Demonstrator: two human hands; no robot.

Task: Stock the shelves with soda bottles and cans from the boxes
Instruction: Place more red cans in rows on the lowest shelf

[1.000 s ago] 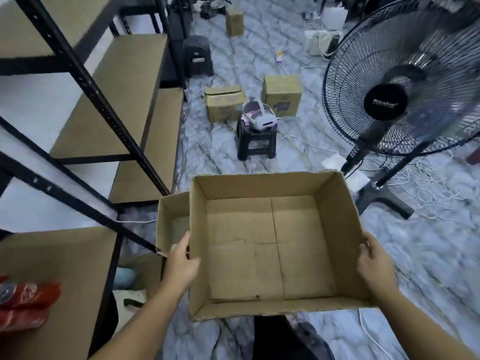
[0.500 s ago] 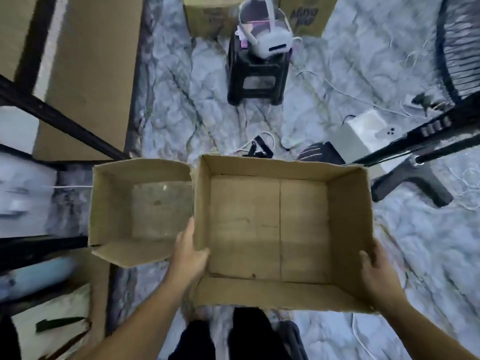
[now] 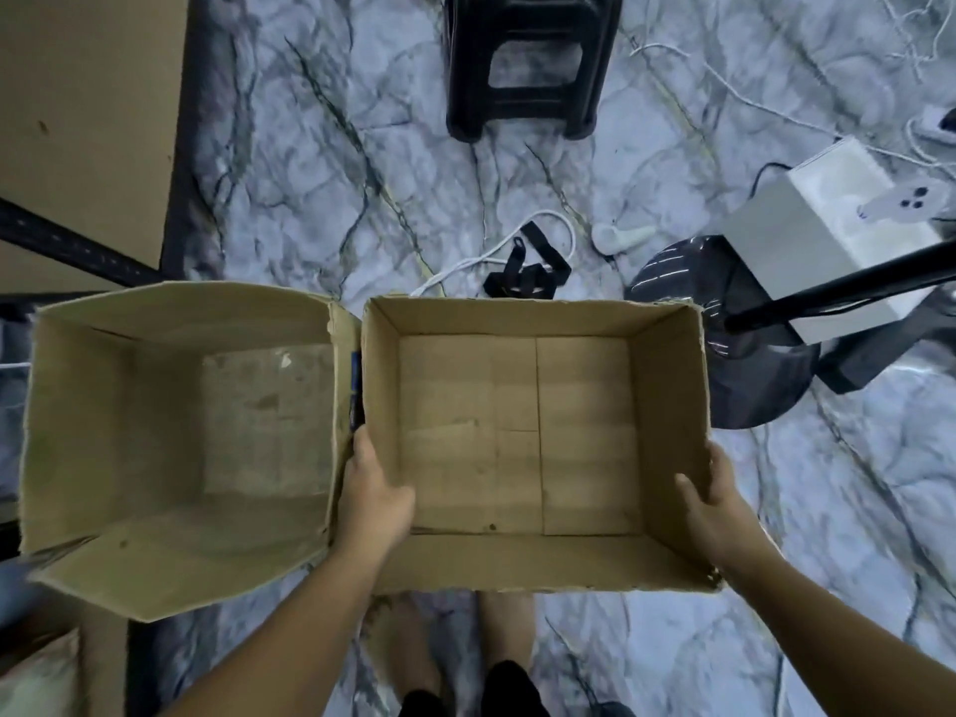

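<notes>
Now, the empty box (image 3: 667, 406) is sitting low over the marble floor (image 3: 310, 173), right in front of the person's feet, and whether it is touching down I cannot tell. It is lying squarely between the two hands, its long axis running left to right, so each grip is taking one short wall and neither is nearer than the other. The left grip (image 3: 375, 501) is clasping the left wall, thumb inside, fingers going down the outside. The right grip (image 3: 716, 501) is doing the same on the right wall, thumb hooking over the rim. Plain brown cardboard, flaps gone, ragged rim, nothing showing inside but the seamed bottom, so I am judging this one finished with. A second open box (image 3: 170, 421) is standing just beside it on the left, also showing no bottles or cans, and the left fingers are squeezing into the narrow gap between them. Farther off, a black strap (image 3: 527, 271) and white cable (image 3: 481, 256) are lying on the floor, a black stool (image 3: 522, 69) beyond, the fan base (image 3: 724, 344) at the right, the shelf board (image 3: 88, 121) at the far left.
</notes>
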